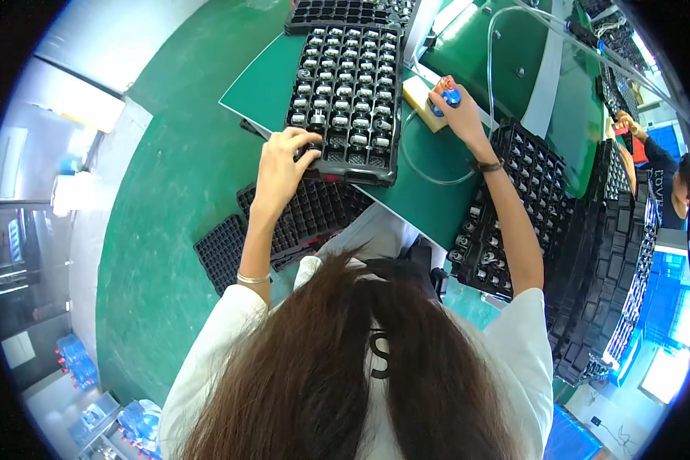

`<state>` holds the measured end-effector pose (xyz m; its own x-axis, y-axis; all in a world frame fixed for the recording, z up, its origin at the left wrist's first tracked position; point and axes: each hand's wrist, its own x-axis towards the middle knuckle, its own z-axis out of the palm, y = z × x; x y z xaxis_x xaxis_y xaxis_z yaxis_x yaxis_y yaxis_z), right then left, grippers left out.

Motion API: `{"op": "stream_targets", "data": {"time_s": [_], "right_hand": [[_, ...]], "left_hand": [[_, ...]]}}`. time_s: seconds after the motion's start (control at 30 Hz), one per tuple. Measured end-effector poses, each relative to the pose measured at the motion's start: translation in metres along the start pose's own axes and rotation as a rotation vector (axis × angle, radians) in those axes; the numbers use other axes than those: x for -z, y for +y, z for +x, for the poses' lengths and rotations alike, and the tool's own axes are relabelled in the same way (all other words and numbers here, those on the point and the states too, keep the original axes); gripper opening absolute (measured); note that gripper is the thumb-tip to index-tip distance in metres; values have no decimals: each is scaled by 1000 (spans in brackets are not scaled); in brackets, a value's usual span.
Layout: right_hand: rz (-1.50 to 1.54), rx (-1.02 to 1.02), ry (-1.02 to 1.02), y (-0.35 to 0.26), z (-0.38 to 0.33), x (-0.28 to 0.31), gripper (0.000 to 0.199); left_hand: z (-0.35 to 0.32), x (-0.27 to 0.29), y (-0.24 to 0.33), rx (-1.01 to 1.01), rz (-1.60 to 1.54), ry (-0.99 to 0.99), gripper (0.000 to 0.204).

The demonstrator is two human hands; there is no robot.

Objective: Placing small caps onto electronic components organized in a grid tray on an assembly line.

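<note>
A black compartment tray (376, 170) lies on the green table, its cells filled with small silver-and-black cylindrical parts (343, 91). My left hand (285, 159) is at the tray's near left corner, thumb and forefinger curled around a dark spot in a cell; what they pinch is too small to make out. Farther right, my right hand (461, 116) is closed around a small blue object with an orange-brown top (451, 95), its kind unclear. That hand is beside a pale yellow block (423, 101) on the table.
A clear thin tube (445, 182) loops across the green table (429, 208). Another filled black tray (525, 180) stands at my right, with stacked trays (598, 276) beyond. Black trays (314, 211) lie low at left. A co-worker's hand (629, 123) shows at far right.
</note>
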<state>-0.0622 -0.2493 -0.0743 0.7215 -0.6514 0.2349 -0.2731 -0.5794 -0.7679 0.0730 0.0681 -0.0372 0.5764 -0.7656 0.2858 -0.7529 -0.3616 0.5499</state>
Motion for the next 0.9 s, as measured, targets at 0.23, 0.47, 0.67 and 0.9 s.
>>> {"op": "stream_targets", "data": {"time_s": [0.23, 0.47, 0.67, 0.9], "right_hand": [[80, 197, 36, 7, 7, -8, 58], [-6, -12, -164, 11, -17, 22, 81], [-34, -78, -229, 14, -20, 25, 76], [53, 109, -28, 6, 0, 3, 70]], "left_hand": [[16, 8, -5, -1, 16, -222, 22], [28, 5, -11, 22, 23, -250, 18], [29, 15, -7, 21, -48, -183, 13], [21, 19, -10, -69, -28, -355, 17]]}}
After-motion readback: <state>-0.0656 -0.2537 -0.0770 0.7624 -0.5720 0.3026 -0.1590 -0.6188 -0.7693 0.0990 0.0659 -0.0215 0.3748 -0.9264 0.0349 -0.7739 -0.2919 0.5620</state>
